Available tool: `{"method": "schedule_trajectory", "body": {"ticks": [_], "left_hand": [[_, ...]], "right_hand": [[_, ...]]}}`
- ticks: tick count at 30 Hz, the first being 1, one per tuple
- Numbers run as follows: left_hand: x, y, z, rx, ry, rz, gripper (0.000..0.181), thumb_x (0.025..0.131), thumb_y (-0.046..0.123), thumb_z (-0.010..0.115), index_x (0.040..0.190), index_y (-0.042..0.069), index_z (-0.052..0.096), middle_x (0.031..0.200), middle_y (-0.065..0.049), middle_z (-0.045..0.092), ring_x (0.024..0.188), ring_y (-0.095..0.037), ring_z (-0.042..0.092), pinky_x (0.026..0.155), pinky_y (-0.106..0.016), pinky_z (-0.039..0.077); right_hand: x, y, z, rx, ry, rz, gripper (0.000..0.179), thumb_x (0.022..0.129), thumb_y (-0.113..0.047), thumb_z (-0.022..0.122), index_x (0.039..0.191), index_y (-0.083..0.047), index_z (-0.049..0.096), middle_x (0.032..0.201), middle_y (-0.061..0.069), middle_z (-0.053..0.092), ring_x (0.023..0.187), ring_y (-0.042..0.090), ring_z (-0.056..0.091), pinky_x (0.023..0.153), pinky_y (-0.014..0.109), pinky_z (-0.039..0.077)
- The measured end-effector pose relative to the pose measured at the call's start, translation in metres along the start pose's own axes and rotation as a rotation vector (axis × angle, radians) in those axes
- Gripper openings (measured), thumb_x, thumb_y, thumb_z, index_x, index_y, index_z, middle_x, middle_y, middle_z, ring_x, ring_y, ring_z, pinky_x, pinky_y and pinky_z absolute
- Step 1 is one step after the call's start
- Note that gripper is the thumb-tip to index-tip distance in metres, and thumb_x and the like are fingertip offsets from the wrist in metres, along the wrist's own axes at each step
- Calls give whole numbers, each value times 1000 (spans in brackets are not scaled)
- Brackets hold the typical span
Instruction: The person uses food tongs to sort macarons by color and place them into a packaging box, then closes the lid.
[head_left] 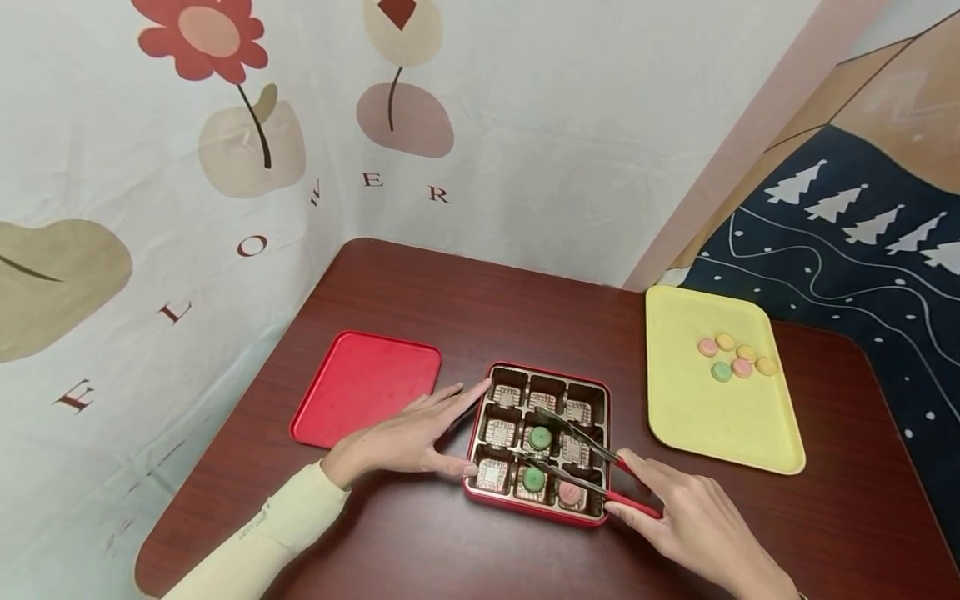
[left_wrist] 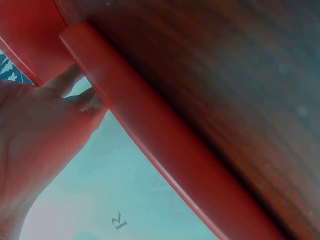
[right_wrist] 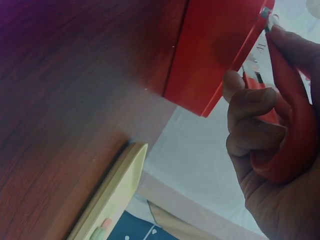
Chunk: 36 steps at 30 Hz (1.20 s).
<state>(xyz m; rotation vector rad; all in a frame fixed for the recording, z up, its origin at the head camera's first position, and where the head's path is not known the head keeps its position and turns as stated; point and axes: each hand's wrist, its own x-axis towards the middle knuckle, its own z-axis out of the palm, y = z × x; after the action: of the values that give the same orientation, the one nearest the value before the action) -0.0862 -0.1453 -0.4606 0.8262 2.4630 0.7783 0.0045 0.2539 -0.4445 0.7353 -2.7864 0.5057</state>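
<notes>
A red square box [head_left: 537, 525] holds a brown divided insert with rows of small compartments. A green macaron [head_left: 540, 437] sits in the middle compartment, another green macaron [head_left: 533, 479] in the front middle one, and a pink macaron [head_left: 570, 493] at front right. My right hand [head_left: 693, 517] grips tongs with red handles [right_wrist: 295, 117]. Their dark arms are spread, one tip behind the middle green macaron and the other in front of it. My left hand [head_left: 408, 435] rests along the box's left side, fingers outstretched, index finger and thumb at its edge.
A yellow tray [head_left: 693, 425] at the right carries several pink, yellow and green macarons [head_left: 741, 367]. On the left lies a flat red lid [head_left: 367, 387], just behind my left hand. Printed cloth [head_left: 540, 167] hangs behind the dark wooden table [head_left: 480, 300].
</notes>
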Motion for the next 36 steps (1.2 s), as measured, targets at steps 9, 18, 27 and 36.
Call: {"method": "schedule_trajectory", "body": {"ticks": [9, 18, 27, 36], "left_hand": [[1, 1, -1, 5, -1, 2, 113, 81, 80, 65, 163, 46, -4, 169, 13, 18, 158, -28, 13, 122, -66, 15], [1, 2, -1, 7, 6, 3, 113, 81, 79, 66, 163, 46, -3, 169, 13, 19, 158, -28, 14, 122, -66, 16], [2, 3, -1, 16, -5, 7, 112, 80, 84, 61, 163, 46, -5, 170, 13, 17, 158, -28, 14, 123, -64, 15], [0, 1, 1, 9, 3, 8, 112, 81, 82, 63, 163, 46, -3, 170, 11, 19, 158, -29, 15, 122, -65, 16]], "right_hand": [[-2, 3, -3, -4, -43, 25, 67, 78, -54, 86, 132, -18, 70, 113, -2, 76, 60, -8, 44, 53, 17, 42], [-3, 21, -11, -21, 91, 28, 69, 72, -44, 92, 130, -14, 70, 107, -5, 76, 63, 1, 52, 54, 23, 44], [-8, 64, -32, -85, 148, 237, 71, 68, -40, 95, 127, -10, 70, 84, 3, 70, 67, 15, 53, 53, 33, 44], [-29, 118, -51, -134, 66, 446, 66, 82, -46, 84, 129, -4, 65, 62, -1, 49, 56, 22, 49, 47, 41, 36]]}}
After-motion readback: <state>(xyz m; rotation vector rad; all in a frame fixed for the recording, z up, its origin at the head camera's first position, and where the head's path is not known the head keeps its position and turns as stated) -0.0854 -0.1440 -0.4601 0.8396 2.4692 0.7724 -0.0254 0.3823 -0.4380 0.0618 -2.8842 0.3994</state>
